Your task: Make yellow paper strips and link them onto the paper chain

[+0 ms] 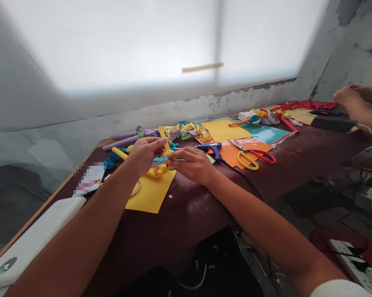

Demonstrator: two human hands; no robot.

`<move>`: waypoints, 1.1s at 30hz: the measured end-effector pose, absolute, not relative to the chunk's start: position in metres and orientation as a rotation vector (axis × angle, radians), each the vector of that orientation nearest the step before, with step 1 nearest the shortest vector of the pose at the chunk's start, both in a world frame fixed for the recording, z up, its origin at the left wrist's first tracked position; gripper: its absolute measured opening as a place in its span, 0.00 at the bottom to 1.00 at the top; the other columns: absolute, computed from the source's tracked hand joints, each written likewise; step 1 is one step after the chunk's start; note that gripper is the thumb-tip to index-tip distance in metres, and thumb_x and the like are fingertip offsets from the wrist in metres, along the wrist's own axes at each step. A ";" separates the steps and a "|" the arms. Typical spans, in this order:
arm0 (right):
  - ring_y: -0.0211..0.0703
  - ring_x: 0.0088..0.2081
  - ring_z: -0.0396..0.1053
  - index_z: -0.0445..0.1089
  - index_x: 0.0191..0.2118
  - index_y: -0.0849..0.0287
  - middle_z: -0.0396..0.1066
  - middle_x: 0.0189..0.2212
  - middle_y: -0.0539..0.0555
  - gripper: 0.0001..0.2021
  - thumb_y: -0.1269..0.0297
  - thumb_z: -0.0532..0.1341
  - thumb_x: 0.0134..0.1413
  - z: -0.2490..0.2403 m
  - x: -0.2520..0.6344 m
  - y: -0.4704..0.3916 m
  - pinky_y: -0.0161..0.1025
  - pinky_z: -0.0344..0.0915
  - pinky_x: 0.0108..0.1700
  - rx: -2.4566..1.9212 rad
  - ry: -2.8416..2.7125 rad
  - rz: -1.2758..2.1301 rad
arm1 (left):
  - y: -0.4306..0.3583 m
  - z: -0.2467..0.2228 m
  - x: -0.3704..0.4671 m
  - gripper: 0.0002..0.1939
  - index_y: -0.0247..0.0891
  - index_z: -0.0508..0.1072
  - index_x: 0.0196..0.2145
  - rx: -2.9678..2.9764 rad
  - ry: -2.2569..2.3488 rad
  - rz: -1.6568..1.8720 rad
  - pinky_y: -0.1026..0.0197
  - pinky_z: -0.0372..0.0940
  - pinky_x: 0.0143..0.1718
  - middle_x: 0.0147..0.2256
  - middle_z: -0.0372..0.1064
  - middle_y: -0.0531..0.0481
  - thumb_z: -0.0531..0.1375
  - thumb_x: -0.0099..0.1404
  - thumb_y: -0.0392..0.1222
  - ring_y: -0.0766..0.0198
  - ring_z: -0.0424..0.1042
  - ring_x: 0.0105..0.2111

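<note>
Between my two hands is a yellow paper strip, its upper end sticking up past my fingers. My left hand pinches the strip from the left, fingers closed. From the right, my right hand grips its lower part, where the paper bends into a loop. Just below my fingers hang more folded yellow strips, over a yellow paper sheet on the table. A beige ring, perhaps a tape roll, lies partly hidden by my left forearm. A blue glue gun rests just beyond my right hand.
Scissors with red and yellow handles lie on orange paper. Purple paper tubes and curled strips are at the back. A white device stands left. Another person's hands are at the far right. A power strip sits low right.
</note>
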State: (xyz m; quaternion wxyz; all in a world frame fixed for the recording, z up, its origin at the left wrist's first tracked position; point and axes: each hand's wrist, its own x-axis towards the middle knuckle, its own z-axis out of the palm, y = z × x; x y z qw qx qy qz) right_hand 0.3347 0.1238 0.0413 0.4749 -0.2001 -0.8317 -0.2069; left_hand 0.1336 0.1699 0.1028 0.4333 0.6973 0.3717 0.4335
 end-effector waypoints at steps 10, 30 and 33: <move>0.44 0.50 0.73 0.73 0.57 0.53 0.79 0.52 0.54 0.13 0.70 0.59 0.72 0.041 0.332 0.120 0.44 0.72 0.54 -0.501 -2.113 -0.657 | 0.162 0.093 0.124 0.12 0.34 0.74 0.41 1.512 0.877 1.058 0.65 0.68 0.28 0.33 0.71 0.53 0.63 0.73 0.47 0.70 0.69 0.26; 0.49 0.55 0.71 0.72 0.60 0.49 0.77 0.56 0.54 0.16 0.70 0.60 0.71 0.046 0.333 0.116 0.50 0.68 0.56 -0.546 -2.070 -0.767 | 0.156 0.096 0.123 0.12 0.34 0.73 0.34 1.427 0.850 1.033 0.64 0.70 0.30 0.30 0.71 0.55 0.65 0.72 0.44 0.69 0.71 0.28; 0.51 0.51 0.71 0.72 0.59 0.52 0.78 0.53 0.56 0.15 0.68 0.60 0.71 0.048 0.330 0.113 0.50 0.68 0.52 -0.604 -2.058 -0.795 | 0.156 0.095 0.123 0.10 0.34 0.73 0.35 1.421 0.851 1.038 0.64 0.69 0.30 0.30 0.70 0.55 0.64 0.72 0.43 0.69 0.70 0.28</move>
